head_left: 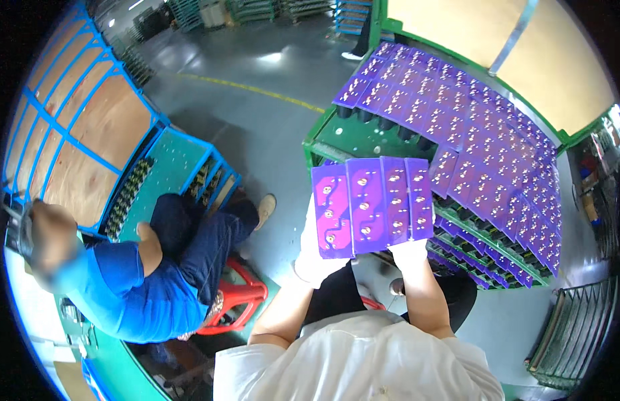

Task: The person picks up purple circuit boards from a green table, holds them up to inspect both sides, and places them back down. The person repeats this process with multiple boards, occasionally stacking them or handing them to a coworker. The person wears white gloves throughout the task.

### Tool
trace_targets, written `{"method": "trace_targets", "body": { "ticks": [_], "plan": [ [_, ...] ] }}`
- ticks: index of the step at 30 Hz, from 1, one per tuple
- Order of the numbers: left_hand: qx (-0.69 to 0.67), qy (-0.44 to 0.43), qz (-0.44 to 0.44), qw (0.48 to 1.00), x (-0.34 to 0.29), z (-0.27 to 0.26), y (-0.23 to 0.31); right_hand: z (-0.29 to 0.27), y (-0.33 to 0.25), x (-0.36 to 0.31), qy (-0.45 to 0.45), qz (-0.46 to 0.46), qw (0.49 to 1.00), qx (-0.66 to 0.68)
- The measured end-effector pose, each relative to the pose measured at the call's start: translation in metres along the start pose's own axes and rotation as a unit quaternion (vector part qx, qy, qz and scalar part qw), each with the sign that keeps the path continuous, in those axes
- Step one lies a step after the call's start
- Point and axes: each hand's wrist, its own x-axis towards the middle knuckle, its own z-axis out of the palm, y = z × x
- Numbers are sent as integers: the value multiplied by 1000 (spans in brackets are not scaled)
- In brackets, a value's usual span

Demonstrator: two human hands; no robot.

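Between my hands is a row of several purple circuit boards [371, 207], side by side and slightly overlapping, with metal contacts on their upper faces. White-gloved, my left hand [315, 257] grips the row at its left end, the fingers mostly hidden by the boards. My right hand [410, 252], gloved too, is closed at the near edge of the right-hand boards. The row is held up just in front of a green rack shelf [353, 137]. Many similar purple boards [450, 100] cover the shelf's far and right parts, with dark cylindrical parts beneath them.
Lower rack tiers [487, 257] hold more boards. To my left a person in a blue shirt [146, 294] sits on a red stool [240, 297] beside a blue-framed rack [183, 150]. Stacked dark trays [570, 334] stand at right. A yellow line [256, 91] crosses the grey floor.
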Motion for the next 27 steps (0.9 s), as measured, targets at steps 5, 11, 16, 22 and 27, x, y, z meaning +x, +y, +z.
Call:
{"method": "trace_targets", "body": {
  "ticks": [5,11,16,22,27],
  "plan": [
    [-223,-62,-31,972,-23,-2,41,-10,17,-37,-60,184,854,483],
    [-182,-91,-29,979,-41,-6,43,-15,14,-53,-86,184,898,390],
    [169,-77,82,979,-54,-8,37,-17,2,-55,-55,158,953,251],
    [176,-42,119,976,-60,0,38,-24,-4,-55,-147,-45,987,53],
    [44,-5,22,999,-69,9,45,-20,-17,-55,-161,-46,973,157]
  ]
}}
